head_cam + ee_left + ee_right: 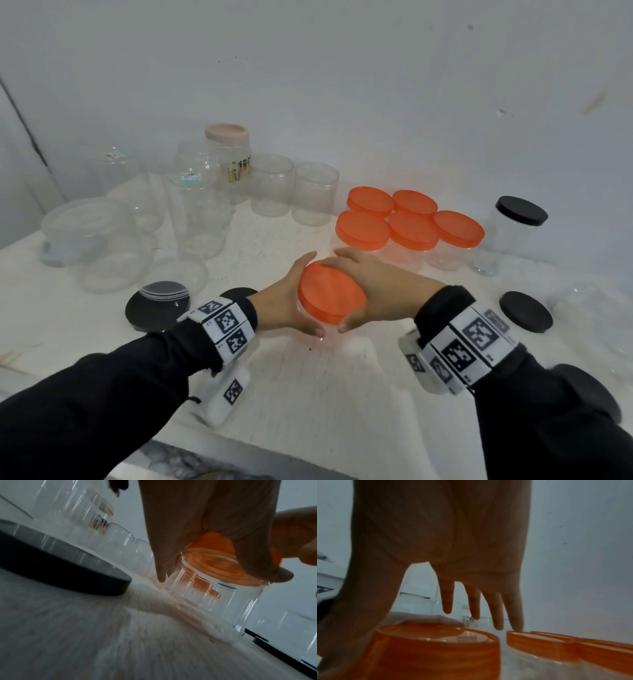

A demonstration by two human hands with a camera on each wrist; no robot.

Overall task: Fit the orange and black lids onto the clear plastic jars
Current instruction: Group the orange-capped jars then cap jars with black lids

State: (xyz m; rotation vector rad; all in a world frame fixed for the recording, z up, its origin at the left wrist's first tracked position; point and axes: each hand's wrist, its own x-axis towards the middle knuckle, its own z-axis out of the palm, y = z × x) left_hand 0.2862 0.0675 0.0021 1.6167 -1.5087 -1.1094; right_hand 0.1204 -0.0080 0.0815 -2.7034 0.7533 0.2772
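An orange lid (330, 294) sits on a clear plastic jar (223, 601) on the white table, in front of me at the centre. My left hand (291, 301) grips the jar from the left, just under the lid, with fingers and thumb curled round it (197, 527). My right hand (373, 291) lies over the lid from the right. Its fingers (474, 601) stretch straight past the far rim, and its thumb runs down the near side of the lid (436, 649). The wrist views are blurred.
Several orange-lidded jars (411, 222) stand just behind my hands, a black-lidded jar (513, 226) to their right. Loose black lids lie at the left (156, 305) and right (525, 311). Open clear jars (270, 185) crowd the back left. The table's edge is near my forearms.
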